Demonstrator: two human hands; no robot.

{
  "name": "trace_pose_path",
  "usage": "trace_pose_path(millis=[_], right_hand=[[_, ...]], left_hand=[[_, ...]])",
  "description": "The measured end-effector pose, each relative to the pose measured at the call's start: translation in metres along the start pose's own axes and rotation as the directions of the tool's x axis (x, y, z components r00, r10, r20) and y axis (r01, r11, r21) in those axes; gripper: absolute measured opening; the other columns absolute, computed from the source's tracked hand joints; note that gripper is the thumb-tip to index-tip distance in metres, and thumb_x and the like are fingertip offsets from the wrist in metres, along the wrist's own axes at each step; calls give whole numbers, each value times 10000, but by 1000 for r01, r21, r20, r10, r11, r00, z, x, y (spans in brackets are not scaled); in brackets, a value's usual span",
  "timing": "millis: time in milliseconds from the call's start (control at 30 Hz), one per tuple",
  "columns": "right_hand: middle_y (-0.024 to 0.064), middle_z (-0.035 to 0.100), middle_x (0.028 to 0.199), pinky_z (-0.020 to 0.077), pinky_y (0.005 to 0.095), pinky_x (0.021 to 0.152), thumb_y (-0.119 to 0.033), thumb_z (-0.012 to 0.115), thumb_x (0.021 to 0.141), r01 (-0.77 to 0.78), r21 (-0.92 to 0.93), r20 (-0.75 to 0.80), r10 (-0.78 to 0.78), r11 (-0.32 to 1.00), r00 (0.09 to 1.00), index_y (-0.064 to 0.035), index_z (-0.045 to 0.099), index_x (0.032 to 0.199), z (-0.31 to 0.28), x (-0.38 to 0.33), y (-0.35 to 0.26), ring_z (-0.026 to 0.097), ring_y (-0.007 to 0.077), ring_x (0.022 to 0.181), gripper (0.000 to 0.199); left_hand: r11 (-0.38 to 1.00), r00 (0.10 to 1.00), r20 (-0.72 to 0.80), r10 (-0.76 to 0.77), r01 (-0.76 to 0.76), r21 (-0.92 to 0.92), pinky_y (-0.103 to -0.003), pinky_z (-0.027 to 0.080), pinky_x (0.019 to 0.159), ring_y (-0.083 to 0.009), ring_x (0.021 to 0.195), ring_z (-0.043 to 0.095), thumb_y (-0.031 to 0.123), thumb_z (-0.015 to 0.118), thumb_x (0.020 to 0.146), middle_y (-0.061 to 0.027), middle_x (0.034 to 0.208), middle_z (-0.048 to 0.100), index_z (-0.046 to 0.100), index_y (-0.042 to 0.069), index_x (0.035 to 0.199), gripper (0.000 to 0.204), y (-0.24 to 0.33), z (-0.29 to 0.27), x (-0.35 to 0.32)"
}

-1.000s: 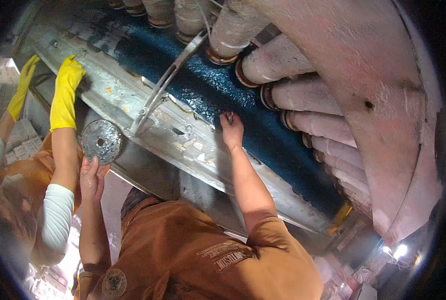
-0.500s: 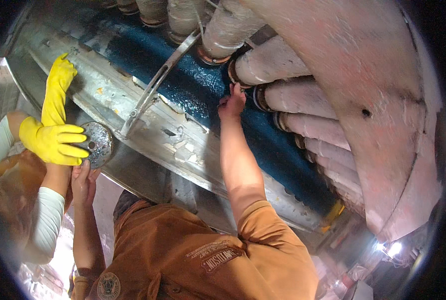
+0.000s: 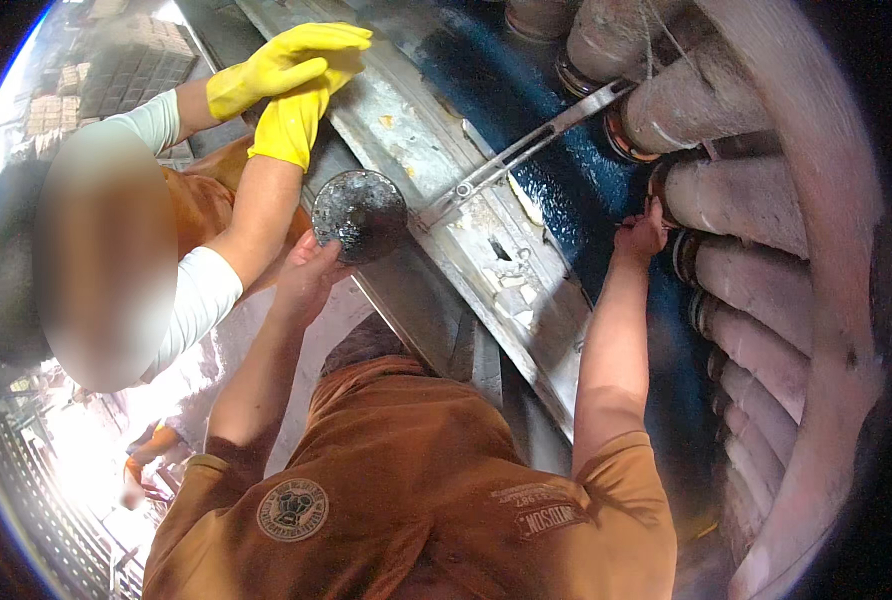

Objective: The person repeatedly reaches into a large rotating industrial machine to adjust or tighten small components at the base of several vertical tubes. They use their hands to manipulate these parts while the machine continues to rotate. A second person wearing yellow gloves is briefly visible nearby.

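Neither of my own hands is in view. Below me a person in a brown shirt reaches up with bare arms. Their hand on the left holds a round dark metal disc from beneath. Their other hand touches the dark blue surface beside a row of pale cylindrical bobbins. A second person in white sleeves has both yellow-gloved hands together on the grey metal rail, just above the disc.
A thin metal arm slants from the rail up to the bobbins. The dark blue band runs between rail and bobbins. A curved pale housing closes the right side. A metal grating lies at the lower left.
The yellow glove that covered the disc has lifted to join the other glove on the rail. The bare hand stays at the bobbins. The view has drawn closer.
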State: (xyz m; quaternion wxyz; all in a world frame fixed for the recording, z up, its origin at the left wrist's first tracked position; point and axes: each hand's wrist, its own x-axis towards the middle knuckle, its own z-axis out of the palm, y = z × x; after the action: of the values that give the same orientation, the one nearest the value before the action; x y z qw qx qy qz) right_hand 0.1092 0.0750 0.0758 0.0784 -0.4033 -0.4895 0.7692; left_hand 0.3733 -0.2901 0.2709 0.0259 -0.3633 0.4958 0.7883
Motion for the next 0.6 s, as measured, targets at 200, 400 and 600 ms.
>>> trace_pose_path(millis=[200, 400, 600], right_hand=[[76, 533, 674, 380, 337, 475, -222, 663, 713, 264, -140, -253, -292, 954, 922, -37, 543, 883, 6, 7, 14, 485, 222, 540, 279], [140, 622, 841, 427, 366, 775, -300, 626, 716, 461, -503, -143, -596, 731, 790, -2, 568, 972, 13, -14, 2, 571, 306, 829, 397], [149, 637, 881, 442, 390, 755, -326, 584, 737, 528, -802, 273, -614, 280, 741, -8, 611, 921, -5, -9, -12, 593, 326, 825, 368]], left_hand=[[1000, 1000, 1, 8, -8, -10, -323, 489, 776, -152, 909, 588, 111, 504, 870, -34, 1068, 578, 439, 93, 1156, 294, -9, -9, 3], [1000, 1000, 8, 9, -9, -3, -302, 495, 784, -143, 936, 582, 124, 499, 878, -33, 1112, 560, 429, 97, 1180, 311, -10, -9, 4], [1000, 1000, 1, 25, -25, 15, -311, 482, 804, -147, 946, 576, 125, 497, 879, -33, 1129, 550, 425, 95, 1181, 312, -10, -9, 1]])
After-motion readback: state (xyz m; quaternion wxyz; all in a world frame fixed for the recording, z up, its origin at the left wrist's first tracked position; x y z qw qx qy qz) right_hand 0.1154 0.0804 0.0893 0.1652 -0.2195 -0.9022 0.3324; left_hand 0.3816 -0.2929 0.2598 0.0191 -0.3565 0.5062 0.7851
